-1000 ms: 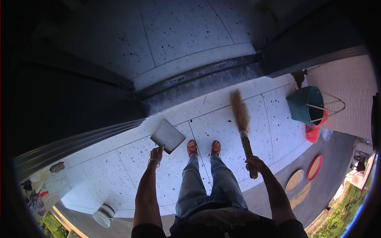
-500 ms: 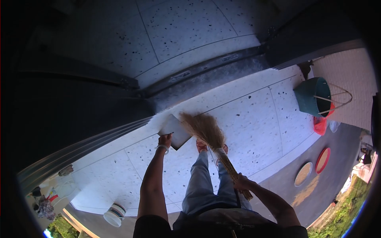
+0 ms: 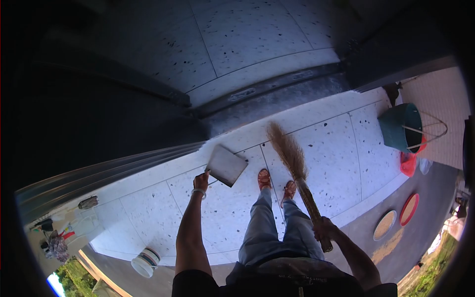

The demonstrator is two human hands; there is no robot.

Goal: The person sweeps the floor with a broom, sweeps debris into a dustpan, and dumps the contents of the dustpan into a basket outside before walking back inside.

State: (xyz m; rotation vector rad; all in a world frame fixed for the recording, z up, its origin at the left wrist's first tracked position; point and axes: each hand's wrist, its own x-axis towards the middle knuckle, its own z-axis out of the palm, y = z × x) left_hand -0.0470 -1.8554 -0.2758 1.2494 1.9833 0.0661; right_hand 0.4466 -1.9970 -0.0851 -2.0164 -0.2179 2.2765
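Gripping the dustpan [image 3: 226, 166] at its near corner, the left hand [image 3: 200, 181] is closed, with a pale bracelet [image 3: 198, 193] at the wrist; the handle is mostly hidden by the fingers. The right hand [image 3: 325, 227] is wrapped round the lower stick of a straw broom [image 3: 291, 154], whose bristles fan out ahead of the feet; whether they touch the floor I cannot tell. The pan lies to the left of the broom, well apart from it, over the pale speckled floor [image 3: 326, 153]. Between the two stand the person's feet in reddish-brown shoes [image 3: 264, 179]. Farther ahead runs a dark door threshold [image 3: 277, 95]. Off to the right, a green bucket [image 3: 393, 127] with a tall handle stands near a red bag [image 3: 408, 164], and two round trays [image 3: 409, 209] lie on darker ground. A white bucket [image 3: 143, 269] sits at lower left
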